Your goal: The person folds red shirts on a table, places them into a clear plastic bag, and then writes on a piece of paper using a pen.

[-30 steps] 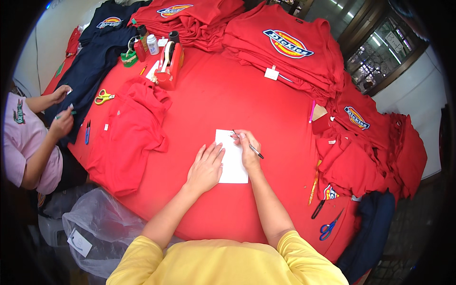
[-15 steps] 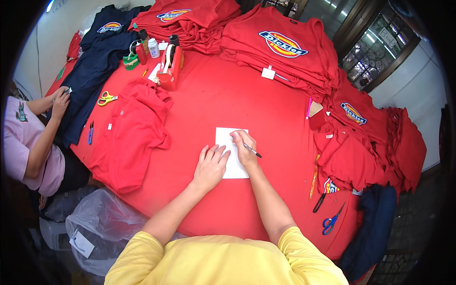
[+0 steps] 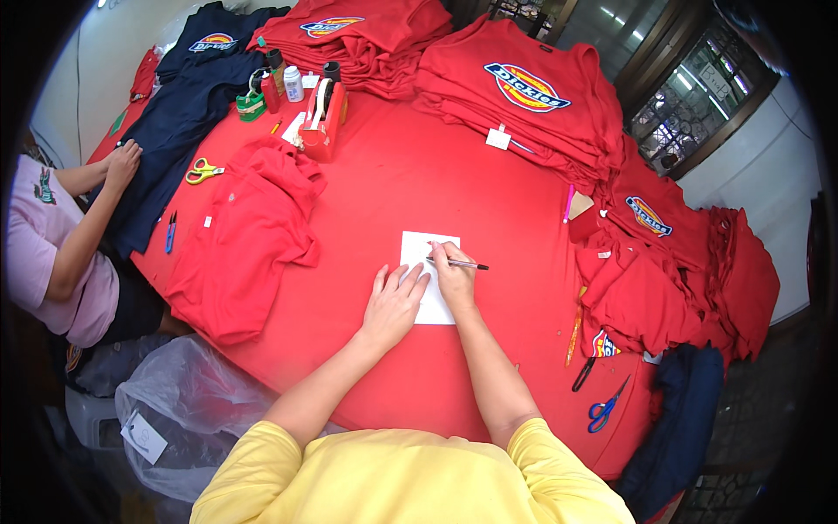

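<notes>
A white sheet of paper (image 3: 436,311) lies on the red-covered table in front of me. My left hand (image 3: 393,306) rests flat on its left side, fingers stretched out and a little apart. Closed around a dark, slim pen (image 3: 471,265) is my right hand (image 3: 455,279), resting on the right part of the sheet. The pen's back end sticks out to the right, and its tip is at the paper near my fingers. Any marks on the sheet are too faint to make out.
Red garments (image 3: 524,87) are stacked at the back and right. A loose red garment (image 3: 249,244), yellow scissors (image 3: 203,171) and a red tape dispenser (image 3: 321,131) are on the left. Blue scissors (image 3: 604,410) lie at right. A co-worker's hands (image 3: 125,162) touch dark blue cloth (image 3: 166,148).
The pen has swung from slanting down to the right to lying nearly level, as my right hand turned slightly. My left hand stays on the paper. The co-worker's hands shifted on the dark cloth.
</notes>
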Available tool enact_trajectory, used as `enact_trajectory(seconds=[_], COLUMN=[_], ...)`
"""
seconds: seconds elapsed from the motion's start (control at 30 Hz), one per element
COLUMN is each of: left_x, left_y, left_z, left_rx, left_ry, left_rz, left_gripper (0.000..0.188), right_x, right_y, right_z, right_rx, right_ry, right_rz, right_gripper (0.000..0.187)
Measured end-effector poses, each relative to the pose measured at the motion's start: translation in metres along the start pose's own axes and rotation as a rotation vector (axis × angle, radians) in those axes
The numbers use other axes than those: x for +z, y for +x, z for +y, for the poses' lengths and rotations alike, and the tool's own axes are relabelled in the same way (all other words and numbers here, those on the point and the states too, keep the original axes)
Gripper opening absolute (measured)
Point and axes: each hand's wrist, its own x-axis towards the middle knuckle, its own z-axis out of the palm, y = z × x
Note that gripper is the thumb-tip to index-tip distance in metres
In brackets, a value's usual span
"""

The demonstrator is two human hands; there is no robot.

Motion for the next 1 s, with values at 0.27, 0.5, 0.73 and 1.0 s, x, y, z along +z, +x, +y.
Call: enact_trajectory(seconds=[0.27,0.5,0.73,1.0], left_x=[0.0,0.001,0.001,-0.006], left_y=[-0.002,-0.001,0.0,0.003], left_z=[-0.002,-0.001,0.0,0.001], left_rx=[-0.011,-0.009,-0.009,-0.019], left_ry=[-0.034,-0.024,-0.021,-0.087], left_rz=[-0.02,0.001,0.005,0.084], left_gripper=[0.043,0.041,0.04,0.027], right_x=[0.006,0.007,0.007,-0.015], right_y=[-0.002,-0.001,0.0,0.003], right_z=[0.0,0.005,0.012,-0.017], right_rx=[-0.133,-0.137,-0.211,0.255], right_ry=[-0.173,-0.138,-0.203,0.298], right_rz=[-0.002,0.028,0.033,0.068], right_gripper=[0.026,0.026,0.027,0.04])
